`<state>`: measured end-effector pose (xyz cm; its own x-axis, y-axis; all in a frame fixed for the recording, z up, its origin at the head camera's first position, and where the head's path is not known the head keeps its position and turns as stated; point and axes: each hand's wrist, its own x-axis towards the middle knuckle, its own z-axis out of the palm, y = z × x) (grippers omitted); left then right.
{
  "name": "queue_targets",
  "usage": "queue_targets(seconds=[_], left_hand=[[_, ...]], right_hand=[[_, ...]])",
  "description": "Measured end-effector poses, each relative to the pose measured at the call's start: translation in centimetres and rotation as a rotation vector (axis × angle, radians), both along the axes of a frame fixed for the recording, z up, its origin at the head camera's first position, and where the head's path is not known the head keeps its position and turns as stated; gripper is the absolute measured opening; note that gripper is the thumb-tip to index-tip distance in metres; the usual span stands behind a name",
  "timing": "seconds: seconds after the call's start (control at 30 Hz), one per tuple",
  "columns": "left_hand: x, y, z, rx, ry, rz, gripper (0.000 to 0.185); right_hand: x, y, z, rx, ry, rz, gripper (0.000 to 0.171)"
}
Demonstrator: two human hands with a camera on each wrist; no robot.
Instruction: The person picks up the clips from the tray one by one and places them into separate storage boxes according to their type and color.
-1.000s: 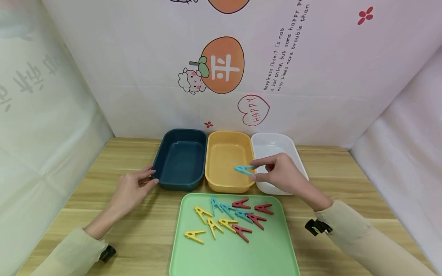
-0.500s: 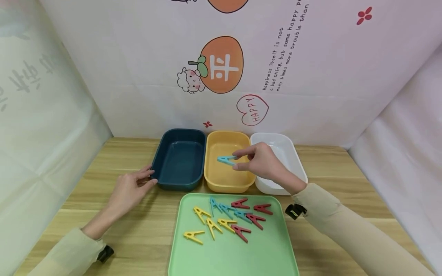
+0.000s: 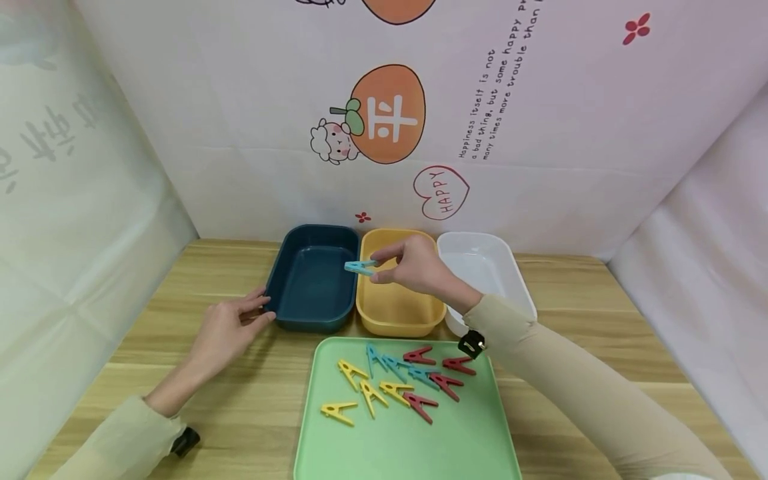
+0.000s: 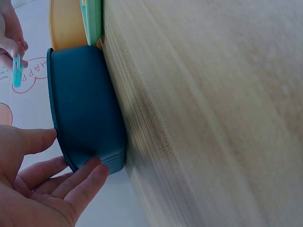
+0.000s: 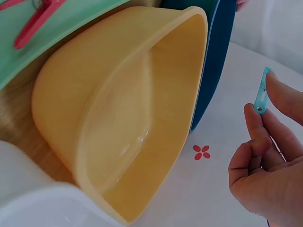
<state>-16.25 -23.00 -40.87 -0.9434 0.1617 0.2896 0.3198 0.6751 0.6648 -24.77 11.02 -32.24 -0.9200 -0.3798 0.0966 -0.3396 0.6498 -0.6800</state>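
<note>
The blue clothespin (image 3: 360, 267) is hanging over the seam between the dark blue bin (image 3: 312, 280) and yellow bin (image 3: 396, 313), pinched by the right hand (image 3: 414, 270). At nine o'clock, the left hand (image 3: 225, 330) is touching the bin's corner with straight fingers.

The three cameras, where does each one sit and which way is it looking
Head: worn high, facing forward and down at the table; shows both sleeves, left hand, right hand, green tray.
Left wrist: beside the left hand, looking along the tabletop at the blue bin its fingers touch.
Right wrist: behind the right hand, looking into the yellow bin.
Shared: all show the blue clip pinched by the right hand.
</note>
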Motion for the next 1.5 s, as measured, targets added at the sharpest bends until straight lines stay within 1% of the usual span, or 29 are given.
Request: queue_targets(seconds=[0.07, 0.17, 0.3, 0.37, 0.67, 0.93, 1.13, 1.5], left_hand=[[0.0, 0.0, 0.0, 0.003, 0.005, -0.001, 0.037], [-0.1, -0.1, -0.1, 0.002, 0.012, 0.003, 0.036], [-0.2, -0.2, -0.1, -0.001, 0.018, 0.01, 0.035], [-0.3, -0.2, -0.1, -0.002, 0.014, 0.011, 0.035], [-0.3, -0.3, -0.1, -0.004, -0.003, 0.011, 0.035], [-0.1, -0.4, -0.2, -0.005, -0.027, 0.011, 0.035], [-0.1, -0.3, -0.3, -0.007, -0.019, 0.005, 0.035], [-0.3, -0.2, -0.2, -0.002, -0.02, 0.0, 0.036]], right_hand=[[-0.4, -0.7, -0.1, 0.024, -0.01, 0.0, 0.029], [-0.8, -1.7, 0.0, 0.052, -0.053, 0.002, 0.031], [-1.3, -3.0, 0.1, 0.058, -0.116, 0.007, 0.034], [-1.6, -3.5, 0.0, 0.058, -0.128, 0.011, 0.035], [-2.8, -5.8, -1.1, 0.075, -0.11, 0.049, 0.035], [-3.6, -7.5, -2.0, 0.069, -0.119, 0.058, 0.035], [-3.9, -8.2, -2.7, 0.078, -0.139, 0.068, 0.035], [-4.8, -8.7, -2.8, 0.094, -0.106, 0.086, 0.034]])
